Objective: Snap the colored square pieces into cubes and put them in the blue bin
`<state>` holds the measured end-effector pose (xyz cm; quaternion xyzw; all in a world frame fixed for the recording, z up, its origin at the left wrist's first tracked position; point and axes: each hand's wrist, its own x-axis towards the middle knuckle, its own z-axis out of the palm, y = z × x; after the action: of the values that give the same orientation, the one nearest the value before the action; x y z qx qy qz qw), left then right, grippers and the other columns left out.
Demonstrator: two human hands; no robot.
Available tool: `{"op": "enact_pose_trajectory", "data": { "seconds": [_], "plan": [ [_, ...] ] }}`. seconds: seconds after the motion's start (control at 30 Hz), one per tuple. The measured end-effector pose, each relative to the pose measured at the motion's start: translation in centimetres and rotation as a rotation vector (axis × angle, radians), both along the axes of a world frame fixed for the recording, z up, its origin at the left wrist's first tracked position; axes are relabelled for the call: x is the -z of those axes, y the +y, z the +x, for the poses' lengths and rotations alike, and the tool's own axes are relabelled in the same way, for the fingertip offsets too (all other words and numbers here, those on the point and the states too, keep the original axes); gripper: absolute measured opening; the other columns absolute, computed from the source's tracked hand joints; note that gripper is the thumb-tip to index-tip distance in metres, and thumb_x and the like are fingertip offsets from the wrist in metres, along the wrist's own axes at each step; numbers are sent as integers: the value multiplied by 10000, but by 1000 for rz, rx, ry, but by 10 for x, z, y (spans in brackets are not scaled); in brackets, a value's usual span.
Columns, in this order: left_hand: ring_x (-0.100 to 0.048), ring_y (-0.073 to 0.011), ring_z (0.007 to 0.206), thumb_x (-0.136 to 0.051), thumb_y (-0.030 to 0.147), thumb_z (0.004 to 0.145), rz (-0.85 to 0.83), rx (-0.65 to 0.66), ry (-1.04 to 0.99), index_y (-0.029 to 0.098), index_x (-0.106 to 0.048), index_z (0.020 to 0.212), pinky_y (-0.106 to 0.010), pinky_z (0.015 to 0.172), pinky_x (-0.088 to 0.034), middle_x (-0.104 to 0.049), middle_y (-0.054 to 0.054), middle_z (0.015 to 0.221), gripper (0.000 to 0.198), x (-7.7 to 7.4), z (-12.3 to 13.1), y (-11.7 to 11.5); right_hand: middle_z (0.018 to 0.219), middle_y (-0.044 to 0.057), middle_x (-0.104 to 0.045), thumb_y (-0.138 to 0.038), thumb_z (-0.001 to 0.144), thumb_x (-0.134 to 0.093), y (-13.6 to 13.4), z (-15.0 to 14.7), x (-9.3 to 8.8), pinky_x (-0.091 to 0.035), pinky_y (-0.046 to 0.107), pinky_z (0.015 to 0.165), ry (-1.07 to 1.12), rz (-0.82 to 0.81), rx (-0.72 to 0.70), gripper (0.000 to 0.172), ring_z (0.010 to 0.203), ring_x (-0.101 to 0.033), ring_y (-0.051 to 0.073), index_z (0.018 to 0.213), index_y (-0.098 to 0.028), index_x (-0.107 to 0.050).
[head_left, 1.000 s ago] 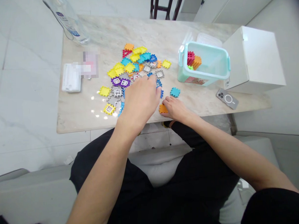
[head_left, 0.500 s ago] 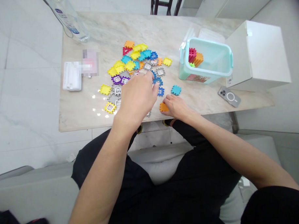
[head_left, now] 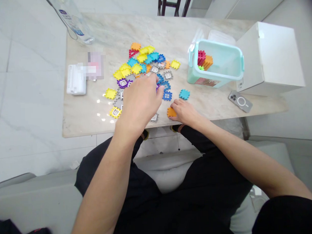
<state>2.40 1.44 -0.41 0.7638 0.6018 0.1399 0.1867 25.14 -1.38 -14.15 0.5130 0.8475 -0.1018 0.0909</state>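
Observation:
Over the heap of loose plastic tiles my left hand (head_left: 141, 98) is bent downward, its thumb held apart from the index finger. A bit of purple shows in the gap between them; the other fingertips are hidden behind the hand. Just right of the hand lie blue window tiles (head_left: 167, 95). My right hand (head_left: 183, 111) rests near the table's front edge, with thumb and fingers closed round the sides of an orange tile (head_left: 171, 112). A teal tile (head_left: 184, 94) lies just beyond it. A grey window tile (head_left: 154, 117) is between the two hands, by the edge.
On the marble table (head_left: 82, 123) stands a mint-green bin (head_left: 216, 79) with red, orange and green pieces inside. Right of it are a white box (head_left: 276, 58) and a phone (head_left: 240, 101). A clear bottle (head_left: 74, 26) and a white case (head_left: 76, 80) are at the left.
My left hand has shifted slightly left and toward me, uncovering more of the blue tiles and the grey window tile. My right hand stays on the orange tile.

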Motion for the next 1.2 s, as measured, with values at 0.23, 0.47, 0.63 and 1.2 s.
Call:
{"op": "enact_pose_trajectory", "data": {
  "seconds": [0.23, 0.47, 0.63, 1.2],
  "plan": [
    [-751, -324, 1286, -589, 370, 1131, 4, 4, 12, 290, -776, 1344, -459, 1085, -601, -827, -101, 1301, 294, -8, 0, 3, 1259, 191, -722, -529, 988, -871, 3, 5, 3, -529, 456, 1079, 43, -23, -13, 467, 1213, -651, 374, 1210, -141, -737],
    [-786, -322, 1223, -522, 382, 1164, 66, -18, -29, 228, -762, 1317, -415, 1009, -603, -846, -120, 1295, 324, -23, -9, 5, 1291, 187, -760, -594, 973, -889, 18, -4, -21, -562, 443, 1077, 62, -23, 95, 529, 1262, -698, 365, 1240, -151, -778],
    [-774, -334, 1275, -542, 349, 1144, 51, -6, -18, 231, -759, 1279, -400, 1016, -586, -845, -126, 1297, 282, -23, -14, -5, 1297, 183, -775, -431, 1113, -716, 17, -26, -33, -560, 457, 1124, 111, 121, 119, 300, 1288, -707, 341, 1232, -170, -803],
    [-803, -345, 1200, -480, 394, 1173, -56, -9, 118, 208, -719, 1298, -402, 931, -589, -836, -170, 1244, 328, -28, -45, -14, 1456, 224, -750, -95, 1053, -583, 177, -36, -37, -535, 348, 1145, 78, 115, 424, 383, 1346, -712, 287, 1384, -87, -774]
  ]
}}
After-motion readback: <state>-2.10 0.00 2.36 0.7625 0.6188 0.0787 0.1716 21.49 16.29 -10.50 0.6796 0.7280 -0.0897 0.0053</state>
